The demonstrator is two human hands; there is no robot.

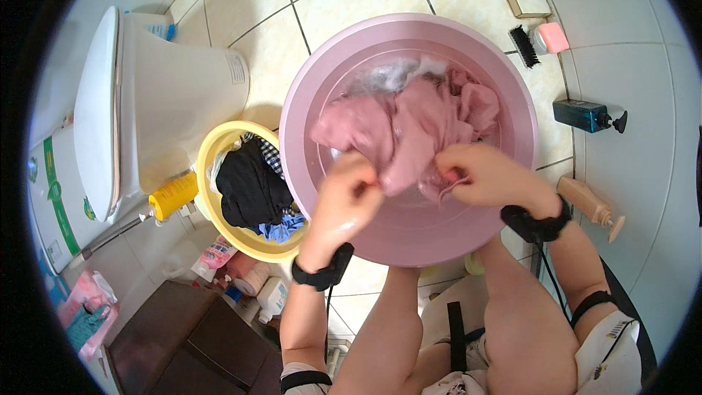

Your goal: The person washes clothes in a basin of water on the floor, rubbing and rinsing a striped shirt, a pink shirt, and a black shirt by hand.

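Observation:
A wet pink garment [417,115] lies bunched in a large pink plastic basin [406,241] that holds water. My left hand [351,192] grips the garment's near edge on the left. On the right, my right hand [474,175] pinches another part of the same cloth, and a fold of it pokes out below the fingers. Both hands are over the near half of the basin, slightly blurred. Behind the pink cloth, a white and grey fabric [392,74] sits partly under the water. How much cloth lies beneath the surface is hidden.
Left of the basin stands a yellow tub [219,230] of clothes, including a black garment [255,184]. A toilet [175,104] is beyond it. A scrub brush [525,46], a dark pump bottle [581,115] and a beige pump bottle [587,200] line the right wall.

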